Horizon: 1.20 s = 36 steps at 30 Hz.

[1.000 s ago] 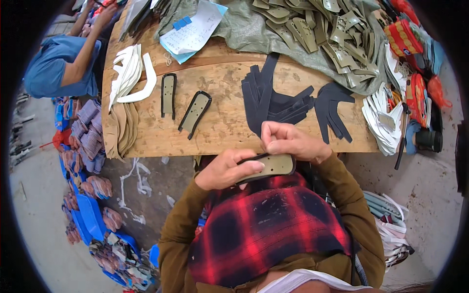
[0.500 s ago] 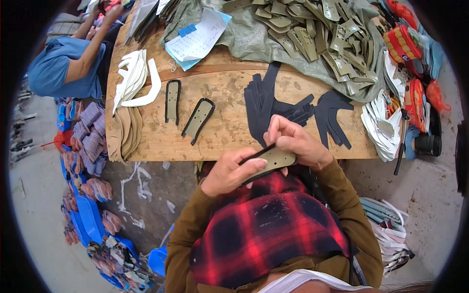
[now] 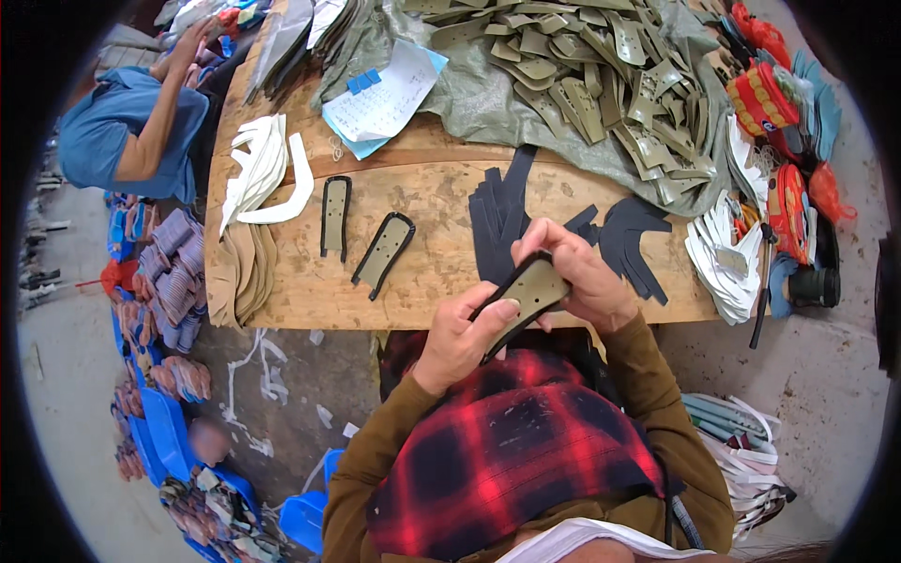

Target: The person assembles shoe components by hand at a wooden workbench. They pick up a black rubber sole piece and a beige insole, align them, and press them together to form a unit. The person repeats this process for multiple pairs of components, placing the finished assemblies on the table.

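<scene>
Between my two hands, above the table's front edge, is an olive, hole-punched shoe stiffener point(image 3: 537, 293) with a black strip around its rim. My left hand point(image 3: 460, 338) is closed on its lower left end, the thumb pressed on the olive face. My right hand point(image 3: 591, 280) grips the upper right end, its bent fingers pinching near the black edge; the fingertips are partly hidden. Two similar black-edged stiffeners, an upright one point(image 3: 335, 214) and a slanted one point(image 3: 383, 253), lie left of my hands. Just beyond my hands are stacks of black cut pieces point(image 3: 497, 220).
A heap of olive stiffeners point(image 3: 648, 80) covers a grey-green sheet point(image 3: 469, 117) at the back. White cut pieces point(image 3: 258, 164) and tan ones point(image 3: 246, 277) lie at the wooden table's point(image 3: 432, 300) left. Papers point(image 3: 389, 101) lie behind. Another person point(image 3: 136, 131) works at far left.
The held stiffener has turned steeper, its far end tipping up and away from me. My left hand has shifted slightly right. The view has moved a little, and the other person's arms are raised differently.
</scene>
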Each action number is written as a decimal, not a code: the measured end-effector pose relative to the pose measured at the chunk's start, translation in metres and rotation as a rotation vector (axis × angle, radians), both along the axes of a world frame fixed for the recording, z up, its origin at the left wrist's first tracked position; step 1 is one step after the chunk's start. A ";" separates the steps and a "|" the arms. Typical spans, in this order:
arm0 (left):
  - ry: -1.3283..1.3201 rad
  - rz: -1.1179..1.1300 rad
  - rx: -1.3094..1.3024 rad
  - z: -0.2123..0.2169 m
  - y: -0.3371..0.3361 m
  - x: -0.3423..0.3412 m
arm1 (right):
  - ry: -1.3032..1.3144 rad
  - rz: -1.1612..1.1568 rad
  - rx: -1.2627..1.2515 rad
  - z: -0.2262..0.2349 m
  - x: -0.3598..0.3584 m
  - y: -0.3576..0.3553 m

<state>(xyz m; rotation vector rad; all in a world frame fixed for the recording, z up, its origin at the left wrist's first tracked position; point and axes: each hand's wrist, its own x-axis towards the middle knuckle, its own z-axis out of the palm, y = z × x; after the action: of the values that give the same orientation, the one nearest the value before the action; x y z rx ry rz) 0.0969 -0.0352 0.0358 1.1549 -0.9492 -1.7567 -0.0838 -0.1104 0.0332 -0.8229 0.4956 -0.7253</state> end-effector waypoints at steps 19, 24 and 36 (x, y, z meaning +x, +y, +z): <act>0.041 0.186 -0.136 -0.041 -0.006 0.000 | 0.156 -0.333 -0.321 -0.018 0.050 0.028; -0.300 0.281 -0.365 -0.044 -0.001 -0.017 | -0.077 -0.251 -0.019 -0.006 0.036 0.004; 1.027 -0.159 0.393 -0.039 -0.009 -0.009 | 0.063 -0.282 -0.059 -0.019 0.019 0.005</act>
<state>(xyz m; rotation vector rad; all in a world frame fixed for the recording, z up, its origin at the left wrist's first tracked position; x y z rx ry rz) 0.0877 -0.0437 -0.0034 0.2464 -0.0681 -2.3260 -0.0648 -0.1052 0.0142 -0.8417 0.6582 -0.9791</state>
